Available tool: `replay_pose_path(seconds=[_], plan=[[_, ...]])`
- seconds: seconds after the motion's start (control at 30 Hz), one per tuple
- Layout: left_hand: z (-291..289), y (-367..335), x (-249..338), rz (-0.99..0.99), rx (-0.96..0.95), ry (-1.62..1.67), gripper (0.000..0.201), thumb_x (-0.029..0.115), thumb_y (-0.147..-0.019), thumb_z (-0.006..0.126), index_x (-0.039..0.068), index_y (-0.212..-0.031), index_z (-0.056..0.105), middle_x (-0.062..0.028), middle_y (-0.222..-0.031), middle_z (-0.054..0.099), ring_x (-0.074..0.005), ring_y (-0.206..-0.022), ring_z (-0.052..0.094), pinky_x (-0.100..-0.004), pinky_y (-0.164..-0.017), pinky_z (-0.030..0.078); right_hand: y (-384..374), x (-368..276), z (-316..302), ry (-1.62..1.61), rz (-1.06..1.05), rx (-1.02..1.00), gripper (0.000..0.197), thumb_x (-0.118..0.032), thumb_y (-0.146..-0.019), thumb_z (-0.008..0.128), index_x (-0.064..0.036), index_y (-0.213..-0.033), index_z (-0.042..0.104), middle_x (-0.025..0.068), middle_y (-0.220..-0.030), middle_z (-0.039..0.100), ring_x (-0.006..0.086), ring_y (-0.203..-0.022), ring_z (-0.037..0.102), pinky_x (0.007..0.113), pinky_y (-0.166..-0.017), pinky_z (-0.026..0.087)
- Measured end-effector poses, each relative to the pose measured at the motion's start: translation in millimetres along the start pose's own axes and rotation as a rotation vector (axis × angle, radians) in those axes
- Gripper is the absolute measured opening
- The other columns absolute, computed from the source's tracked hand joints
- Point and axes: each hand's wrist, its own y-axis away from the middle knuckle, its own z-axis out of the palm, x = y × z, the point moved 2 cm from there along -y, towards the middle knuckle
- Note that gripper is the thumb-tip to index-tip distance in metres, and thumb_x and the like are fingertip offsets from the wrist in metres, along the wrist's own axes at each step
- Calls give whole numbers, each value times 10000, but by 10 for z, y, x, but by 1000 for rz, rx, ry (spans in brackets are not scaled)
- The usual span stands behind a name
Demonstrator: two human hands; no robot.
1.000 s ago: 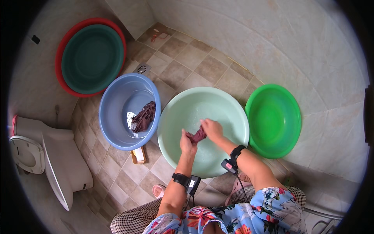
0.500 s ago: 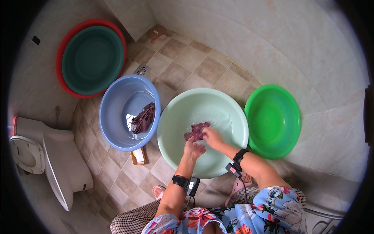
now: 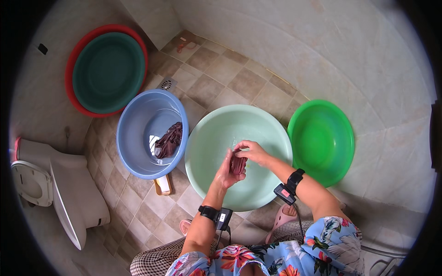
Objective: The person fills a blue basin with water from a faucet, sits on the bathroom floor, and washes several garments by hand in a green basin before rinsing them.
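Observation:
Bunched between both hands is a small maroon cloth [image 3: 237, 164], dark and wet-looking. My left hand [image 3: 225, 173] cups it from the left, thumb and fingers closed about its lower part. From the upper right my right hand [image 3: 254, 152] pinches its top edge with bent fingers. Both hands are over the large pale mint basin [image 3: 207, 184], which has water in it. Much of the cloth is hidden behind fingers, and its kind cannot be made out. A dark maroon garment [image 3: 169, 140] lies crumpled in the blue basin [image 3: 126, 147] to the left.
At the right stands a bright green basin [image 3: 322, 142]. A dark green basin [image 3: 109, 71] nests in a red one [image 3: 70, 87] at the far left, near a floor drain [image 3: 166, 83]. A white toilet [image 3: 78, 198] is at left; a soap dish [image 3: 163, 185] sits below the blue basin.
The cloth has been lifted from the water and gathered more tightly between the hands. My left hand has turned to cup it, and my right hand has come closer, gripping its top.

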Motion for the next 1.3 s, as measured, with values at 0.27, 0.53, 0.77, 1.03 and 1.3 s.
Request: replay_pose_path(seconds=[0.27, 0.53, 0.77, 1.03, 1.3], plan=[[303, 73, -84, -90, -157, 300, 176, 155, -888, 545, 32, -1012, 525, -71, -841, 543, -113, -631, 445, -159, -427, 347, 88, -298, 117, -739, 128, -206, 389, -121, -807, 649, -67, -1161, 497, 52, -983, 551, 135, -824, 564, 255, -718, 493], [164, -61, -101, -85, -23, -566, 159, 187, -927, 485, 87, -804, 503, 37, -611, 391, -58, -511, 345, -212, -399, 235, -191, -155, 118, -36, 76, 109, 291, -116, -775, 691, -28, -937, 466, 60, -736, 558, 148, -641, 537, 278, -599, 458], [-66, -235, -81, -12, 63, -757, 271, 298, -919, 450, 122, -712, 461, 49, -530, 355, -65, -429, 309, -222, -376, 245, -257, 206, 154, 148, 158, 282, 345, -268, -783, 704, -67, -919, 459, 76, -792, 591, 222, -743, 606, 363, -656, 485], [334, 51, -121, -277, -462, 464, 271, 373, -922, 464, 132, -807, 419, 51, -569, 365, -59, -412, 295, -198, -371, 227, -69, -446, 70, -820, 41, -287, 461, -307, -822, 681, -122, -1185, 465, 17, -889, 548, 142, -834, 585, 317, -737, 526], [499, 91, 29, -138, 60, -628, 248, 248, -919, 467, 139, -708, 397, 62, -541, 305, -42, -427, 258, -214, -355, 182, -309, -346, 105, -531, 224, -11, 234, -215, -872, 621, -43, -946, 480, 25, -651, 471, 91, -484, 420, 245, -388, 340]])
